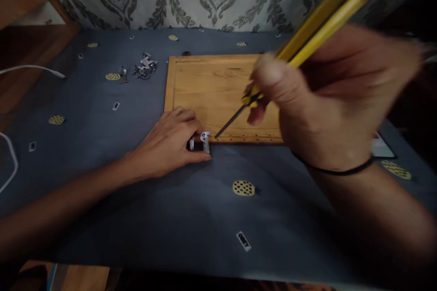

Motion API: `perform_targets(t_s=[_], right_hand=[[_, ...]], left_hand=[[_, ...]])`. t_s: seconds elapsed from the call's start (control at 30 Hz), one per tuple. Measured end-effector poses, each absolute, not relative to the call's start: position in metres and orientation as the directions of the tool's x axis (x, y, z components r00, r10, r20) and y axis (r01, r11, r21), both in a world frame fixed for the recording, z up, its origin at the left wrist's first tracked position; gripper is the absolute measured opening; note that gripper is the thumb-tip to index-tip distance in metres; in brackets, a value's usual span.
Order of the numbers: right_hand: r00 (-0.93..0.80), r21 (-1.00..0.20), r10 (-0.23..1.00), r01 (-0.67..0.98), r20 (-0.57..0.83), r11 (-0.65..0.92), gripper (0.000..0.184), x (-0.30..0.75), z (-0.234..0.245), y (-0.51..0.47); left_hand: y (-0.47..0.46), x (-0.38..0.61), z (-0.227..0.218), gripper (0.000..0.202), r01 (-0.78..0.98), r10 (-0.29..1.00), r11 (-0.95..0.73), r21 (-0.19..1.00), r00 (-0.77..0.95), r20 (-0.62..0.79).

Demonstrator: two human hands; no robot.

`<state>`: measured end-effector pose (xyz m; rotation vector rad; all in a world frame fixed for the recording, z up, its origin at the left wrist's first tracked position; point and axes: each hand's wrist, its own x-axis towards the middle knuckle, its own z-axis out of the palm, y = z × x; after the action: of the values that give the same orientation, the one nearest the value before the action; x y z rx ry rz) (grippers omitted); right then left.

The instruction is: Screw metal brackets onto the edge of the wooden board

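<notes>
My left hand rests at the front left of a wooden board. Its thumb and fingers are closed around a small silver metal hinge at the board's front edge. Partly hidden by the fingers, the hinge shows only its outer end. Raised over the board's right half, my right hand grips a screwdriver with a yellow and black handle. Its metal shaft slants down to the left, and the tip appears just right of the hinge. Several small dark screws or holes run along the board's front strip.
Several loose metal hinges lie in a heap left of the board, with a smaller metal piece beside them. A white cable crosses the left side. Blue pineapple-print cloth covers the table; a flat device lies at right.
</notes>
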<state>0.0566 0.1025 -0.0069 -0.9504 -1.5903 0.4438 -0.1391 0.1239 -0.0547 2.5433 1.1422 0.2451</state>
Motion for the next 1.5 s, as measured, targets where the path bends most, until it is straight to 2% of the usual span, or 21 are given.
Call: perform_targets(t_s=[0.07,0.4,0.93,1.13,1.3,1.4,1.5], right_hand=[[0.062,-0.705,0.745,0.383,0.664,0.597,0.025,0.056,-0.005,0.1],[-0.099,-0.735,0.84,0.436,0.534,0.519,0.029,0.049,-0.026,0.102],[-0.163,-0.684,0.792,0.422,0.589,0.595,0.03,0.05,-0.04,0.107],[-0.213,-0.729,0.833,0.406,0.51,0.55,0.031,0.055,-0.033,0.109],[-0.409,-0.8,0.833,0.313,0.374,0.512,0.026,0.066,-0.022,0.116],[-0.483,-0.822,0.825,0.312,0.294,0.476,0.023,0.072,-0.019,0.117],[-0.458,-0.791,0.831,0.356,0.315,0.497,0.024,0.073,-0.019,0.117]], left_hand=[[0.124,-0.139,-0.055,0.035,0.684,0.745,-0.624,0.378,0.667,0.023],[0.124,-0.14,-0.055,0.031,0.673,0.737,-0.63,0.388,0.675,0.027],[0.123,-0.14,-0.056,0.03,0.669,0.744,-0.622,0.408,0.667,0.041],[0.124,-0.139,-0.057,0.031,0.675,0.745,-0.62,0.399,0.666,0.031],[0.124,-0.14,-0.058,0.033,0.673,0.744,-0.624,0.397,0.668,0.038],[0.124,-0.14,-0.058,0.032,0.677,0.746,-0.621,0.395,0.665,0.034],[0.124,-0.14,-0.057,0.032,0.68,0.747,-0.621,0.391,0.664,0.031]])
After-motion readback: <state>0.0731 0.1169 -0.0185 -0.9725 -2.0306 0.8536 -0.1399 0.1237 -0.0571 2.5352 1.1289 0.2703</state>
